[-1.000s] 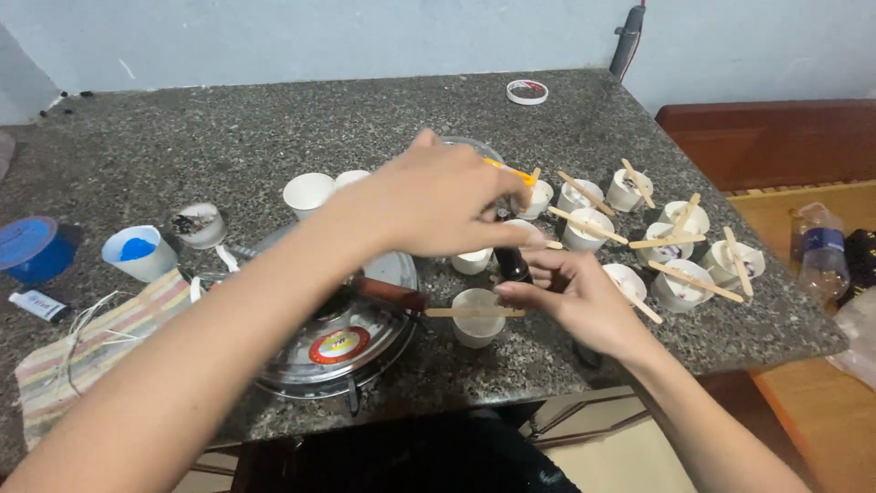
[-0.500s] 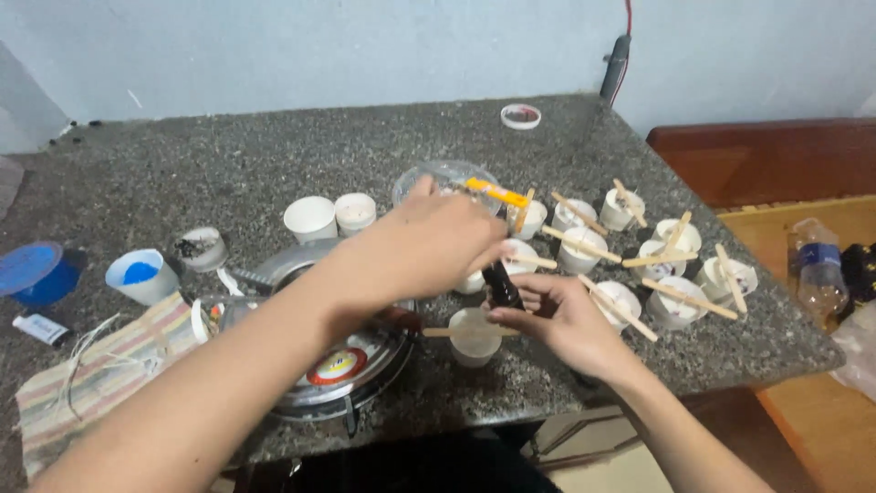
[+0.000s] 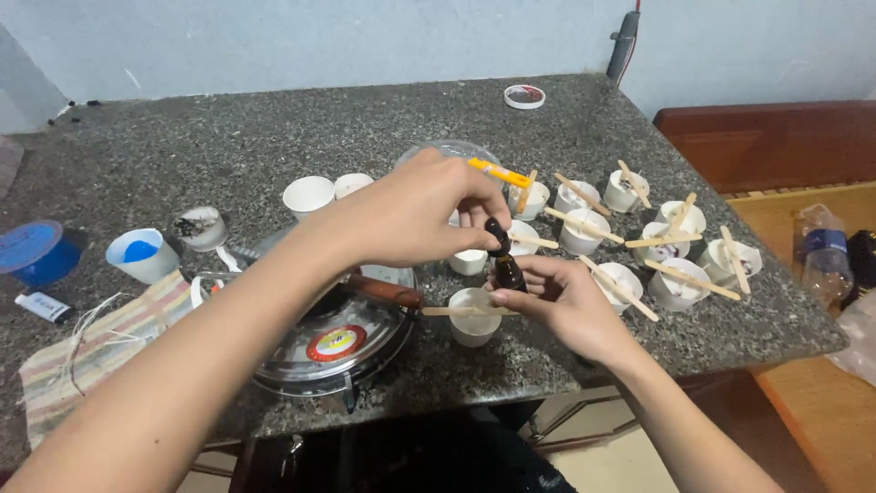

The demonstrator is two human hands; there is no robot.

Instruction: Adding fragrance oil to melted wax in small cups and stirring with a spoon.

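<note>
Holding a small brown bottle (image 3: pixel 508 271) upright at frame centre, right hand (image 3: pixel 566 306) wraps its base; left hand (image 3: pixel 415 215) pinches the black cap (image 3: pixel 497 233) from above. Bottle's long axis is vertical, just above a white cup (image 3: pixel 474 317) with a stick (image 3: pixel 456 311).

Home craft corner: granite table (image 3: pixel 274 137), small cups (image 3: pixel 308 194), pot lid (image 3: pixel 338 338).

Small dark brown dropper bottle (image 3: pixel 507 270), upright, black cap (image 3: pixel 496 234).
</note>
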